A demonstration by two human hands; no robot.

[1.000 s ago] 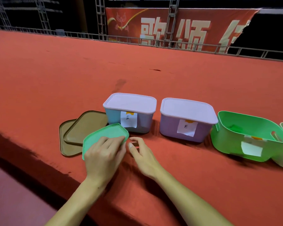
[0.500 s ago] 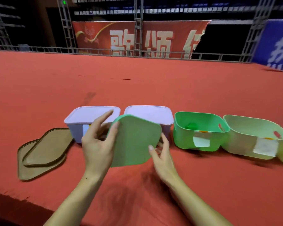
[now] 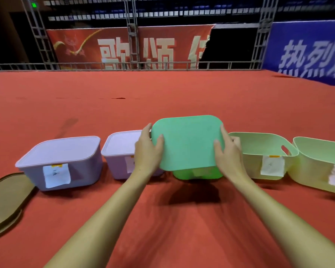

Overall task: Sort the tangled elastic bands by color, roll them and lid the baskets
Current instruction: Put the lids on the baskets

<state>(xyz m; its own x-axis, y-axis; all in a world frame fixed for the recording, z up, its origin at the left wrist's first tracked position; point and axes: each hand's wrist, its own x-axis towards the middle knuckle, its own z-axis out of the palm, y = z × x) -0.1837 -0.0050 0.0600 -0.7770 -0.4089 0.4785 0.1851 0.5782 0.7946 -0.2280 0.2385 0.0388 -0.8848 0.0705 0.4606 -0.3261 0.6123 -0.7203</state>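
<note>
A green lid point(image 3: 187, 142) hangs just above the green basket point(image 3: 198, 174), hiding most of it. My left hand point(image 3: 148, 149) grips the lid's left edge, thumb on top. My right hand point(image 3: 227, 151) grips its right edge in the same way. To the left stand two baskets with pale purple lids on: a blue-grey one point(image 3: 60, 161) and a purple one point(image 3: 120, 151), each with a paper label. Right of the green basket sit two pale yellow-green baskets point(image 3: 263, 151) point(image 3: 321, 161) without lids. No elastic bands show.
Two brown lids point(image 3: 5, 198) lie stacked at the far left on the red carpet point(image 3: 162, 93). A metal railing point(image 3: 124, 65) and banners close off the back. The carpet's near edge lies below my arms.
Both hands have carried the green lid to the right, from in front of the purple baskets to above the green basket, and turned it flat. My right hand now grips it.
</note>
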